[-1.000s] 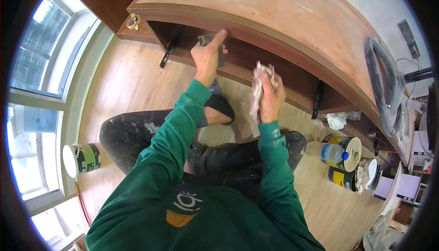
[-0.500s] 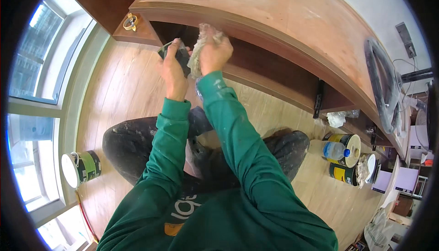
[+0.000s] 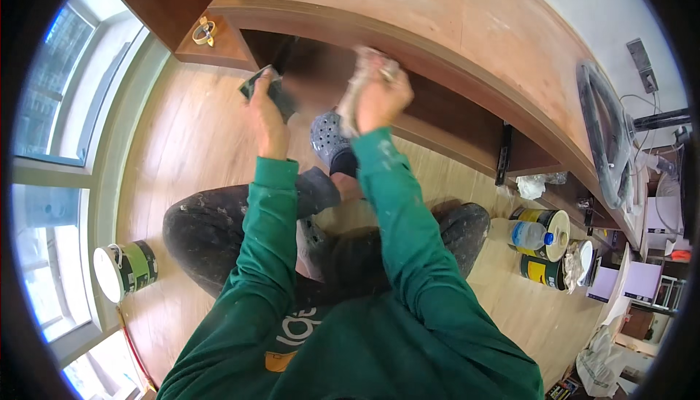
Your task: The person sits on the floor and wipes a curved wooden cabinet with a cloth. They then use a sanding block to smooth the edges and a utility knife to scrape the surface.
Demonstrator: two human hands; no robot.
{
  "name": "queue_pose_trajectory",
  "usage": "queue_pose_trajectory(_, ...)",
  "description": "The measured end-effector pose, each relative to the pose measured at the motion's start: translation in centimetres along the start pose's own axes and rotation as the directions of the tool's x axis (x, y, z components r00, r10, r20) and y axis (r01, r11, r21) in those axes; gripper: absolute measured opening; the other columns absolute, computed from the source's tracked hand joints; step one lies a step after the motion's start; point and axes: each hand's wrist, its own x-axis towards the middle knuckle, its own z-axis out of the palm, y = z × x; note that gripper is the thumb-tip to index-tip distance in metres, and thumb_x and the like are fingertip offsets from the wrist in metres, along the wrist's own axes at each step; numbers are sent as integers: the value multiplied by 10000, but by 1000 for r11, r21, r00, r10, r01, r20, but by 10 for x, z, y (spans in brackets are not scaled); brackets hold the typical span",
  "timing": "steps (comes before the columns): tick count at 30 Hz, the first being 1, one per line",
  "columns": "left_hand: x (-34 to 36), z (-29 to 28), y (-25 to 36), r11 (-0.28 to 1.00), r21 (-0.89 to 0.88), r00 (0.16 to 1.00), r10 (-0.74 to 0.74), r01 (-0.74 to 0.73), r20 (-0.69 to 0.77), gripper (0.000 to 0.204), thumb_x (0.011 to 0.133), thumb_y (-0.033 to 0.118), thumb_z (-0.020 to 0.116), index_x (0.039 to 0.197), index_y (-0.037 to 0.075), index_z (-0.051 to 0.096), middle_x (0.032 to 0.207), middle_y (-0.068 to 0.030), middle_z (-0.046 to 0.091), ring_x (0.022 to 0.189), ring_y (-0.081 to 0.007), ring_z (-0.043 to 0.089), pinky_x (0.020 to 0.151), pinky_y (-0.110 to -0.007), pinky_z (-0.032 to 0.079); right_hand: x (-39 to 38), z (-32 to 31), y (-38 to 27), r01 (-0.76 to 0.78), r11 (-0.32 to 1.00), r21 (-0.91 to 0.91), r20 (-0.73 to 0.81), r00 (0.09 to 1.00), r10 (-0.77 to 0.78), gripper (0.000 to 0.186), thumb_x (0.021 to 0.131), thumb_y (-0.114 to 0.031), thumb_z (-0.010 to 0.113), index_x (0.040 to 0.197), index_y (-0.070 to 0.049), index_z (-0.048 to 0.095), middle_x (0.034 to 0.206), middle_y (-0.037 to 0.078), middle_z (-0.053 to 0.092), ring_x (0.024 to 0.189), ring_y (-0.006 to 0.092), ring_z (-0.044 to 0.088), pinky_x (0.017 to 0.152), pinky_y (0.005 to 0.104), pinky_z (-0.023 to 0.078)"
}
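My left hand (image 3: 267, 121) grips a dark, flat, square-edged piece (image 3: 280, 98), thumb on top; I cannot tell its exact kind. To the right of it, my right hand (image 3: 384, 102) is closed around a crumpled off-white rag (image 3: 353, 99), slightly blurred by motion. Both hands are in front of the open space under a reddish-brown wooden cabinet (image 3: 350, 28), the rag near its front edge. Below the rag, my foot in a grey perforated clog (image 3: 328, 137) rests close to the cabinet.
A yellow-and-white ring-shaped item (image 3: 205, 32) lies on the wooden ledge at the upper left. A paint bucket (image 3: 135, 269) stands by the window at left. At right are more tubs (image 3: 543, 271) and a water bottle (image 3: 529, 236). A black drawer slide (image 3: 504, 153) hangs under the cabinet.
My hands have moved apart: the right hand with the rag has gone right, the left hand with the dark piece slightly left and down. The clog has come into view between them.
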Motion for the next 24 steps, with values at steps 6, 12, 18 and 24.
queue_pose_trajectory(6, -23, 24, 2, 1000, -2, 1000, 3, -3, 18, 202, 854, 167, 648, 949, -8, 614, 769, -139, 659, 614, -222, 659, 558, -309, 528, -4, 30, 14, 14, 981, -192, -59, 998, -26, 196, 835, -210, 707, 782, -30, 652, 797, 154, 692, 706, 251, 662, 680, 408, 502)
queue_pose_trajectory(12, -6, 8, 22, 996, 3, 996, 92, -92, 12, 200, 849, 128, 641, 962, -33, 604, 810, -169, 663, 652, -243, 667, 595, -314, 540, 25, -61, -12, 35, 985, 167, -146, 989, -11, 160, 911, -124, 602, 822, -27, 693, 801, 82, 708, 686, 175, 647, 633, 314, 514)
queue_pose_trajectory(18, -4, 15, 21, 997, -32, 998, 65, -66, -20, 244, 839, 115, 645, 1000, -60, 591, 830, -183, 667, 664, -273, 676, 588, -326, 547, 120, -305, -33, 4, 993, 120, -380, 924, 42, 273, 973, -230, 526, 1062, 19, 594, 907, 181, 670, 726, 269, 671, 637, 371, 567)
queue_pose_trajectory(24, -48, 50, -2, 999, 46, 975, -29, 19, 220, 246, 845, 127, 649, 1013, -46, 601, 842, -171, 670, 697, -256, 679, 589, -324, 541, 97, -224, -4, -9, 828, 561, -242, 955, 174, 195, 963, -240, 500, 915, -66, 574, 797, 103, 621, 660, 229, 613, 605, 373, 535)
